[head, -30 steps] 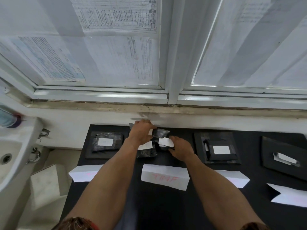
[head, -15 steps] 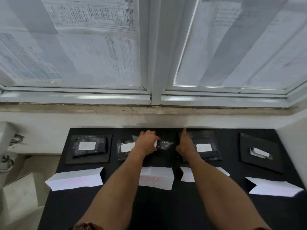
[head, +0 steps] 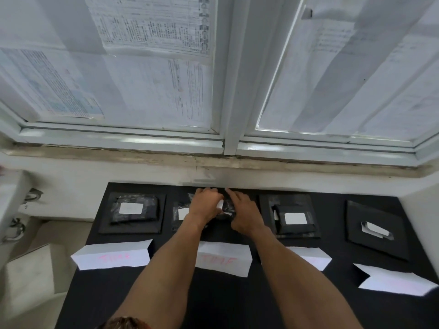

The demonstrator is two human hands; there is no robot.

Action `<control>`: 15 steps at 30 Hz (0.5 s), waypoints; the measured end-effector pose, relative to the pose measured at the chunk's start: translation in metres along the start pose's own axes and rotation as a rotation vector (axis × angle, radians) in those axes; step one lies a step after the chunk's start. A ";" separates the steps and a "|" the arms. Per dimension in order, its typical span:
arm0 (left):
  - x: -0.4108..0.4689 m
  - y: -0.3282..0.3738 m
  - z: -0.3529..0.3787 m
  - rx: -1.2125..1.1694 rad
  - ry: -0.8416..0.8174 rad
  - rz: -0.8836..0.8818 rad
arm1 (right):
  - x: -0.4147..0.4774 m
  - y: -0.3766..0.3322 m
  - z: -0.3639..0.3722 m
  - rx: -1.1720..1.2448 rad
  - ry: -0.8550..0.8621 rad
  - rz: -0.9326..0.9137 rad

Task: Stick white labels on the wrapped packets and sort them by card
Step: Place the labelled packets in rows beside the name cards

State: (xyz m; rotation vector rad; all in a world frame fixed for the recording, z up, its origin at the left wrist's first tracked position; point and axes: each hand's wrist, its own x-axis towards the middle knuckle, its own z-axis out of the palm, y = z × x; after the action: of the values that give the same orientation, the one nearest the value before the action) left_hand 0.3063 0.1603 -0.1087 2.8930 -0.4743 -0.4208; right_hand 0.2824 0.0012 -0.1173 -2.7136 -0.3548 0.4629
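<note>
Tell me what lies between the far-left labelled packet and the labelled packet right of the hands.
Head view: the left hand and right hand on a wrapped packet, plus a second labelled packet left of it.

I read "TIME" in pink hand-written capitals on the middle folded card (head: 223,258) standing on the surface (head: 213,305). The left card (head: 111,256) carried fainter pink letters that looked like the same word, though I could not be sure. Print on the sheets (head: 156,22) taped over the window was too small to read.
</note>
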 end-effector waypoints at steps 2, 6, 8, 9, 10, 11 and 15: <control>0.003 0.012 0.003 -0.001 0.008 -0.003 | -0.002 0.004 0.002 -0.059 -0.030 -0.019; 0.000 0.018 0.009 -0.064 -0.030 -0.013 | -0.004 0.011 0.003 -0.143 -0.001 0.038; -0.010 0.005 0.010 -0.096 -0.032 0.013 | -0.002 0.010 0.003 -0.141 -0.003 0.055; -0.016 -0.004 0.010 -0.092 -0.011 0.017 | -0.001 0.009 0.004 -0.145 -0.009 0.057; -0.022 -0.014 0.010 -0.074 0.012 0.003 | 0.001 0.008 0.005 -0.150 -0.010 0.057; -0.029 -0.024 0.010 -0.045 0.022 -0.030 | 0.003 0.006 0.006 -0.159 -0.011 0.056; -0.047 -0.053 0.015 0.063 -0.137 -0.161 | 0.009 -0.004 0.011 -0.209 -0.052 0.058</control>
State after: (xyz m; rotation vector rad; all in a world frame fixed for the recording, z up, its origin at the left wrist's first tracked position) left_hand 0.2740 0.2236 -0.1226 2.9880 -0.2789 -0.6421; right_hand 0.2856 0.0104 -0.1277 -2.9252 -0.3579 0.5409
